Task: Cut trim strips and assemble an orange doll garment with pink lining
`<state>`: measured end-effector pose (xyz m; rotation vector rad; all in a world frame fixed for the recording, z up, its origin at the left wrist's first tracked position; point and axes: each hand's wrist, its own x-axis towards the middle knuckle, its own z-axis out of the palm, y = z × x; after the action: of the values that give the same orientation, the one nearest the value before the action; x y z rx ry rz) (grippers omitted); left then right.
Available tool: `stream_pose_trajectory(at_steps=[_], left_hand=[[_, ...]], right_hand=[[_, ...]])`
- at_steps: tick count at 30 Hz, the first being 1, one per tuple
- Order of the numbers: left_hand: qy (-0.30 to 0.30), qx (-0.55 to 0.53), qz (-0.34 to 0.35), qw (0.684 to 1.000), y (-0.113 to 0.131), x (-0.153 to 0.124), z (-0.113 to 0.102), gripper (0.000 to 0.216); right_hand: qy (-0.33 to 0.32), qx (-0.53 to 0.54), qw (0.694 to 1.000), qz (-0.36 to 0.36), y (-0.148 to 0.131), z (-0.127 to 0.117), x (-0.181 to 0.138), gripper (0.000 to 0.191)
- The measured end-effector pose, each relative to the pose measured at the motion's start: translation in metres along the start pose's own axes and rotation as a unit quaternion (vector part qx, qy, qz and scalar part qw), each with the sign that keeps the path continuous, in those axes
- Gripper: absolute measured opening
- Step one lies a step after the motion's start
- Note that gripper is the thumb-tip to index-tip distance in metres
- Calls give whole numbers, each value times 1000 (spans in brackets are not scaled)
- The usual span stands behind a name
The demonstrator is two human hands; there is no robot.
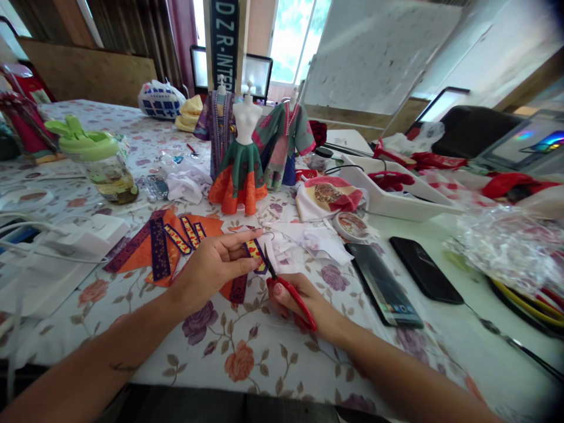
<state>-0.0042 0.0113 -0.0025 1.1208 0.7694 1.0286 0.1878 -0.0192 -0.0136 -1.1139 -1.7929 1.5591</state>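
My left hand (211, 264) pinches a small strip of patterned fabric (254, 254), yellow and red with a dark purple border. In my right hand (304, 302) is a pair of scissors (303, 306) with red handles, its dark blades beside the strip's right edge. Whether the blades touch the fabric I cannot tell. Several similar short strips (177, 239) and a dark purple band (159, 249) lie on orange fabric (136, 249) left of my hands. Just beyond stands a white mini mannequin (247, 120) wearing a green and orange skirt (240, 173).
Two more dressed mannequins, in a purple robe (220, 126) and a green jacket (282, 132), flank it. Phones (383, 285) lie at right beside a tape roll (351, 226) and a white tray (392, 202). A green-lidded cup (103, 164) and power strip (57, 270) stand at left.
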Motion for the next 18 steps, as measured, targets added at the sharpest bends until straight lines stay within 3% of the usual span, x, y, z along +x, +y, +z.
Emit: stream_pose_trajectory(at_steps=[18], left_hand=[[6,31,22,999,-1,0,-4,50]], right_hand=[[9,26,1000,14,0,3,-1,63]])
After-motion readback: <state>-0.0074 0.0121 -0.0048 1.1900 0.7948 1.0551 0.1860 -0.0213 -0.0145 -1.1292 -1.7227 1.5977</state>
